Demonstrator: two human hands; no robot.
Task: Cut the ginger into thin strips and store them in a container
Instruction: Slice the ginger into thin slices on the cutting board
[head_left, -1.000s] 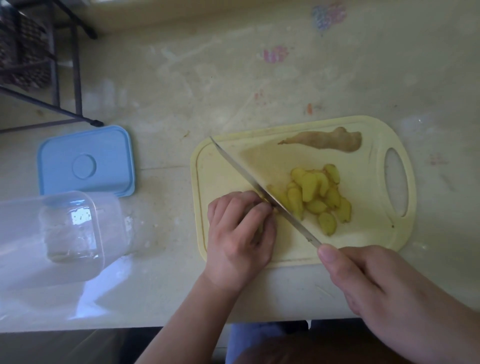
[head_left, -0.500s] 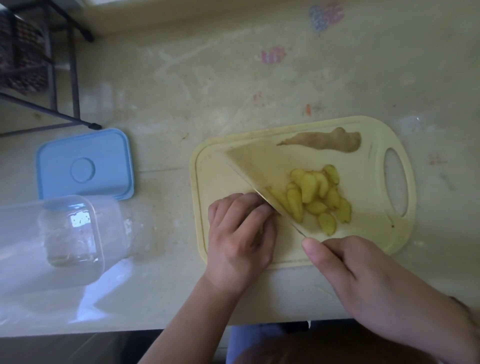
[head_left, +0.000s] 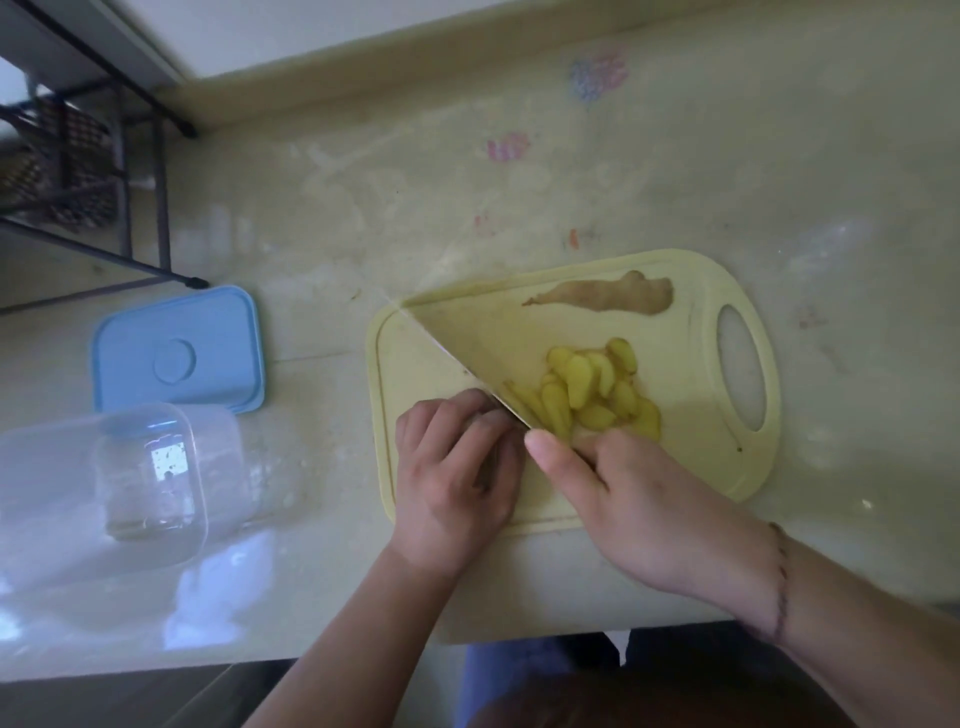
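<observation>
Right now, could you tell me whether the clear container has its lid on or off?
Off. The blue lid lies flat on the counter beside the clear container, which holds no ginger.

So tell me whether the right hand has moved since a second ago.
Yes: the right hand slid forward along the knife, onto the cutting board.

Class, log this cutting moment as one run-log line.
left hand: steadies ginger | right hand: grips knife | slices: piled on board | container: empty

head | looks steeply down, close; over table (head_left: 675, 156) edge
</observation>
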